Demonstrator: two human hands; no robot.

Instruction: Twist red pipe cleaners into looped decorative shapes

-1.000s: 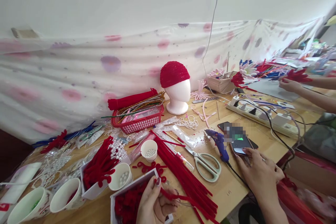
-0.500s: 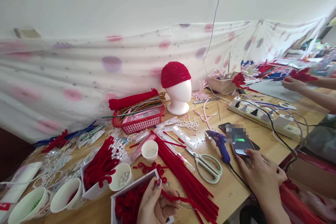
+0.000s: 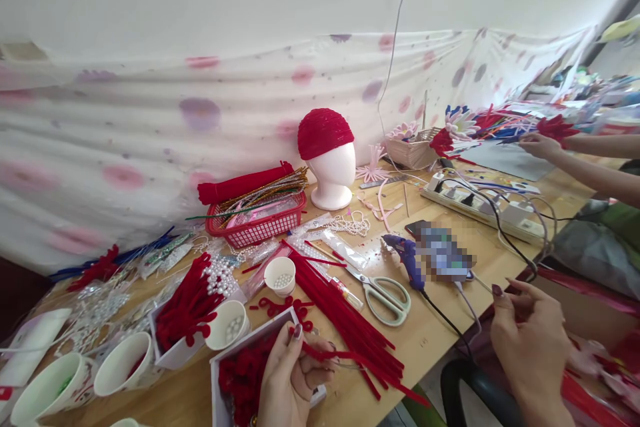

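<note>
Left hand point(image 3: 290, 380) grip: thumb and fingers closed on a thin red pipe cleaner point(image 3: 345, 357), held low at the near table edge, over the corner of a white box of red pieces point(image 3: 240, 377). The pipe cleaner runs right from the fingers, across the bundle of red pipe cleaners point(image 3: 345, 317) lying on the table point(image 3: 435, 340). Right hand point(image 3: 533, 340) grip: fingers loosely curled, just off the table's near right edge; it seems to hold nothing, though the palm is hidden. Scissors point(image 3: 383, 293), blue glue gun point(image 3: 407, 260) and phone point(image 3: 443, 253) lie beyond it. A co-worker's hand point(image 3: 537, 145) works at far right.
</note>
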